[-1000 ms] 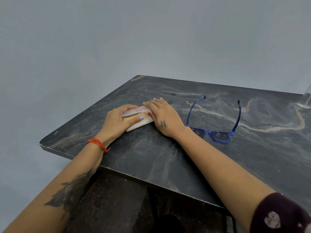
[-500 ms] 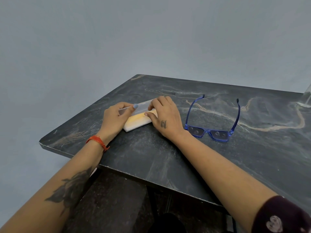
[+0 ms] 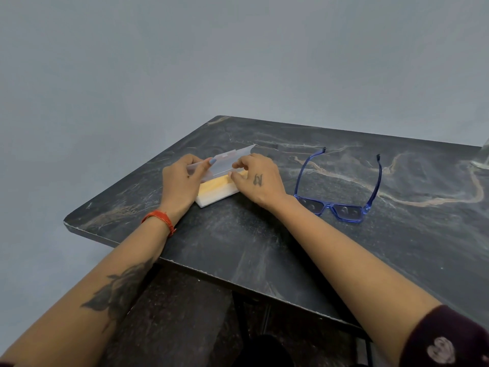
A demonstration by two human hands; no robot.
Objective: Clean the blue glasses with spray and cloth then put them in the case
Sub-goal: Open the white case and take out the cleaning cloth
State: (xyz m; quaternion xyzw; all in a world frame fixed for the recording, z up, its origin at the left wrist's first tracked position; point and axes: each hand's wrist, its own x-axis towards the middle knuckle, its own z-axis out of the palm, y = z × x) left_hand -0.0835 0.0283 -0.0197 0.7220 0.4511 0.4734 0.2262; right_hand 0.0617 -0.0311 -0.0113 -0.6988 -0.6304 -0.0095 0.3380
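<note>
Case point(image 3: 215, 193) lid point(image 3: 227, 161) now swung up toward 12 o'clock; 1 s ago it lay shut, 0.5 s ago only cracked. Yellow lining shows wider. Left hand point(image 3: 180, 184) thumb has moved up w/ lid edge; right hand point(image 3: 258, 181) fingers lifted onto lid's 3 o'clock end.

Two hands work at one case: the left hand point(image 3: 180, 185) and the right hand point(image 3: 258, 180) both hold the single case point(image 3: 217, 190). One pair of blue glasses point(image 3: 341, 192) lies right of the right hand. One table point(image 3: 238, 242) bears it all.
</note>
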